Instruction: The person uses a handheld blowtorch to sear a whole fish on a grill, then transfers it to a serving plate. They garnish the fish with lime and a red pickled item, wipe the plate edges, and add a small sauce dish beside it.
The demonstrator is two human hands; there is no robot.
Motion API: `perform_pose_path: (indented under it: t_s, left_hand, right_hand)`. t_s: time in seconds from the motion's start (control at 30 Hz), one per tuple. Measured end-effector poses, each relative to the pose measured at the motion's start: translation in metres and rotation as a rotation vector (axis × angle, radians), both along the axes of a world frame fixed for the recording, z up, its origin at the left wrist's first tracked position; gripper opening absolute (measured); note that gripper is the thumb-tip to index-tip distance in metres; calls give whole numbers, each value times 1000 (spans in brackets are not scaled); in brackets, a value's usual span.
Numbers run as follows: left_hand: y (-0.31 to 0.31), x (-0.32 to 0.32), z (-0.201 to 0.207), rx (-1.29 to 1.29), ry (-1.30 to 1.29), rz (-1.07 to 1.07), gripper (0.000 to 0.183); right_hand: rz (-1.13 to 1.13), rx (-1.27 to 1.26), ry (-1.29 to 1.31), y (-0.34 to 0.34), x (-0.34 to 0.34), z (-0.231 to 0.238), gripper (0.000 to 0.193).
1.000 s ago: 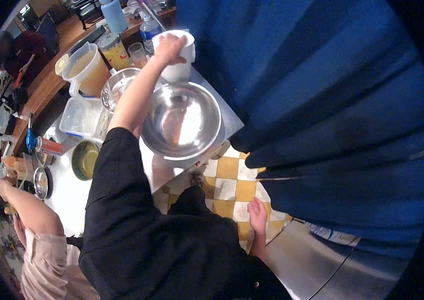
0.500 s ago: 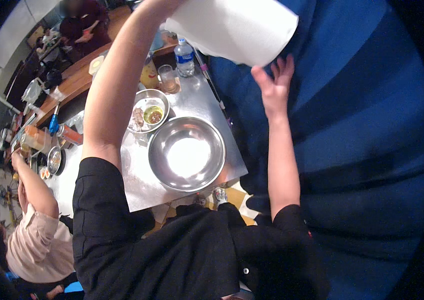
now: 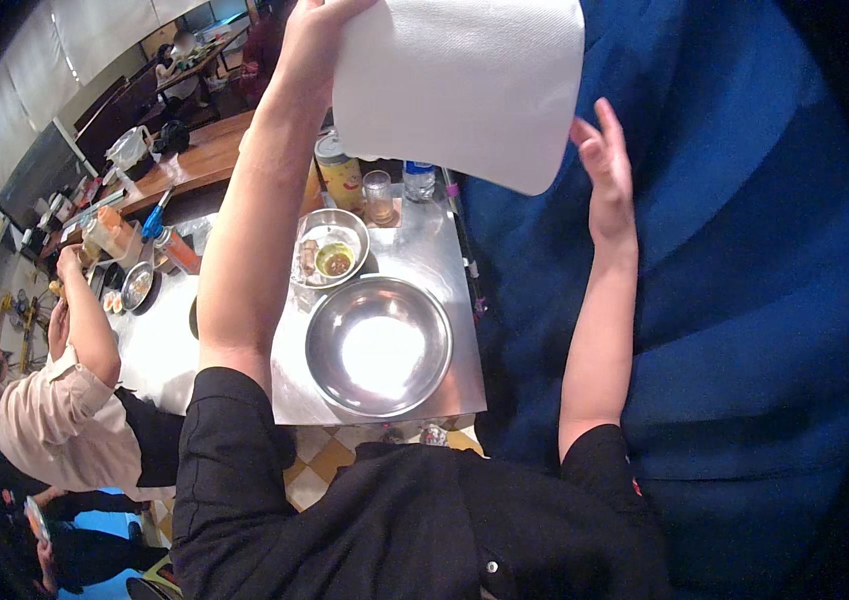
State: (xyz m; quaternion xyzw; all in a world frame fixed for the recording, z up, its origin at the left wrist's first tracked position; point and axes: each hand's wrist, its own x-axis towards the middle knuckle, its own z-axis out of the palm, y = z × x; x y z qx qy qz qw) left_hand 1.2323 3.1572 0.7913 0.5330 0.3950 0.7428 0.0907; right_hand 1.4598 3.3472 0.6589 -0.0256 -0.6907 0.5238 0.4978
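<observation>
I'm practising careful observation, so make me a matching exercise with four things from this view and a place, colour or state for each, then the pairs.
1. white paper
2. large steel bowl
3. curtain
4. drinking glass

A. blue
B. between the yellow container and the bottle
C. at the near edge of the table
D. held up by the left hand

Pairs: 1-D; 2-C; 3-A; 4-B

The left arm (image 3: 250, 220) reaches up, the left hand (image 3: 343, 9) partly cut off above; the right arm (image 3: 600, 330) rises too, the right hand (image 3: 609, 165) with fingers (image 3: 610, 122) loosely parted.
</observation>
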Motion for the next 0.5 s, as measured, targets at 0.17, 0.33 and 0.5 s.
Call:
perform_pose_path:
  t_s: [0.17, 0.33, 0.5]
  left_hand:
    - [-2, -16, 4, -33, -53, 37, 44]
    - [-9, -23, 15, -101, -190, -489, 56]
    - [-10, -74, 5, -176, -335, -215, 58]
  right_hand:
    - [219, 113, 36, -22, -43, 48, 96]
    - [271, -138, -272, -31, -54, 5, 41]
    - [400, -324, -212, -27, -77, -7, 39]
